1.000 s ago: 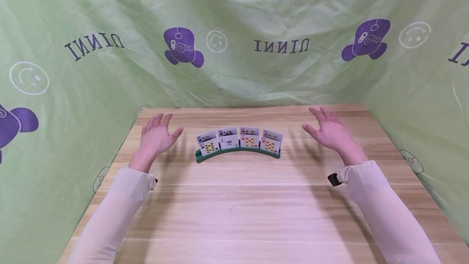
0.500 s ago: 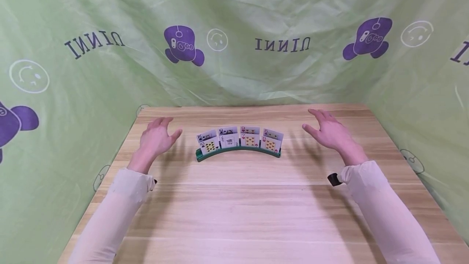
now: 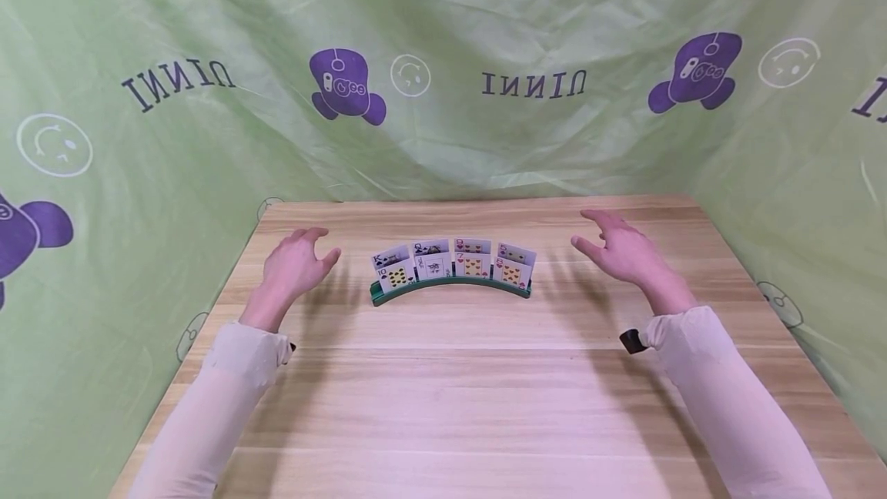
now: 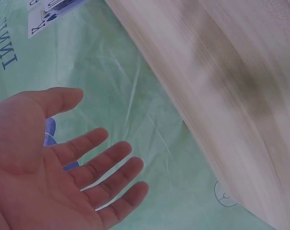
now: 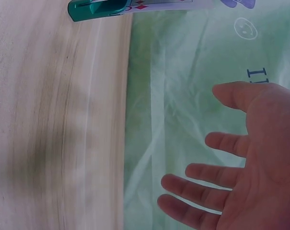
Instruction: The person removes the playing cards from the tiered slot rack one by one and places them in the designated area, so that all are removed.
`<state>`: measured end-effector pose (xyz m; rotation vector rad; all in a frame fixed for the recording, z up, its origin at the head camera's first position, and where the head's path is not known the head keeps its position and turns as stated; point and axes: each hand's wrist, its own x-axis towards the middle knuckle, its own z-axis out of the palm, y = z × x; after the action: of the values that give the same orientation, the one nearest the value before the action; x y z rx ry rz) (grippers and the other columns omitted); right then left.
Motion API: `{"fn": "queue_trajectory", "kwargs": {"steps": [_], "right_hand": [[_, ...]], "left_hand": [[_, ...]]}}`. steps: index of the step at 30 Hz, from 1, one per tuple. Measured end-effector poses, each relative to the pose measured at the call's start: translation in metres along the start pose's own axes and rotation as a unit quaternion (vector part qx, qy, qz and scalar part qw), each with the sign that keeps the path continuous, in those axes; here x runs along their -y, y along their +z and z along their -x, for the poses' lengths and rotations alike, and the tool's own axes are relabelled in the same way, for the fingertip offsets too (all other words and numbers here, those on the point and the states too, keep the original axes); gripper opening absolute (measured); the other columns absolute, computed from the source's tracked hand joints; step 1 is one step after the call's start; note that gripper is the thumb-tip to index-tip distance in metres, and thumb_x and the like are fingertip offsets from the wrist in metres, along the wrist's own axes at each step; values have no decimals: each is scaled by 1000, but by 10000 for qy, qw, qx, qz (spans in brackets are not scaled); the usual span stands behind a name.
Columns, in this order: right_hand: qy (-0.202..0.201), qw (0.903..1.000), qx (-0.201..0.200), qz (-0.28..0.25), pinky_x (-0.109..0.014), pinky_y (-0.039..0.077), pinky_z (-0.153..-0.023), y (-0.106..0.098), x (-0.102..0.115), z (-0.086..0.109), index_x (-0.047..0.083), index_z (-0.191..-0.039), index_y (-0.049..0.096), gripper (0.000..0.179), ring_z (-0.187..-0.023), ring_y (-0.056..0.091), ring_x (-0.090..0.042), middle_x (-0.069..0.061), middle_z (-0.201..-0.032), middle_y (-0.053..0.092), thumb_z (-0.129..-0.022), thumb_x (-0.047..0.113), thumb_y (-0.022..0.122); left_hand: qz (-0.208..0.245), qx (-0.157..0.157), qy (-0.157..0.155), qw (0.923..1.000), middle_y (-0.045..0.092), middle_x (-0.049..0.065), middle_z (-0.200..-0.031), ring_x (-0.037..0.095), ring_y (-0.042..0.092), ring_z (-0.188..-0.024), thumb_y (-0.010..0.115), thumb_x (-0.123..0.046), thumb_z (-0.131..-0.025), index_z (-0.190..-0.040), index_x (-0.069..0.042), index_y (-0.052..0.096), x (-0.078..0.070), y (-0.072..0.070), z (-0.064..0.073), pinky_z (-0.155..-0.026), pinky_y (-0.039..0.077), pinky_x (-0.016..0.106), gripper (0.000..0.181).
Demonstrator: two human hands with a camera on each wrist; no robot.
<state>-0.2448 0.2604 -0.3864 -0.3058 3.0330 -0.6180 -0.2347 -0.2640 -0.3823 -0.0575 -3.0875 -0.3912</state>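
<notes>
A curved green card holder (image 3: 453, 281) stands on the wooden table, bearing playing cards in two rows. The front row shows a ten of spades (image 3: 397, 276), a joker (image 3: 434, 267), a seven of hearts (image 3: 473, 265) and another heart card (image 3: 511, 274). Behind them rise a king (image 3: 390, 255), a queen (image 3: 431, 246) and two more cards, partly covered. To the left of the holder hovers my left hand (image 3: 294, 264), palm inward, fingers relaxed and holding nothing. My right hand (image 3: 622, 252) hovers on the other side, likewise holding nothing, its thumb apart from the fingers.
Green printed cloth (image 3: 443, 145) hangs behind the wooden table (image 3: 457, 406) and along both its sides. A black strap end (image 3: 632, 340) sticks out by the right cuff.
Fingers of both hands have bent slightly more inward, and the left hand has drawn back a little. The card holder and cards stay where they were.
</notes>
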Motion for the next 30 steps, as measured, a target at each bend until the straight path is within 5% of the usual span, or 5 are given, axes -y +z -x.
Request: {"fn": "queue_trajectory", "kwargs": {"steps": [12,30], "right_hand": [[-34,9995,-117,-288,-62,42,-97,3,0,3,9,-154,32,68,-122,58,-45,-26,-154,40,-101,49,47],[-120,9974,-387,-598,-61,44,-96,10,-3,7,7,-149,41,60,-116,63,-43,-23,-147,49,-102,43,49]], "left_hand": [[268,-91,12,9996,63,20,-133,43,58,-121,55,-38,-98,-139,-6,54,1,4,2,-92,47,59,52],[519,39,56,9986,65,19,-131,38,62,-116,57,-38,-98,-135,-8,58,-2,11,7,-89,49,57,48]]}}
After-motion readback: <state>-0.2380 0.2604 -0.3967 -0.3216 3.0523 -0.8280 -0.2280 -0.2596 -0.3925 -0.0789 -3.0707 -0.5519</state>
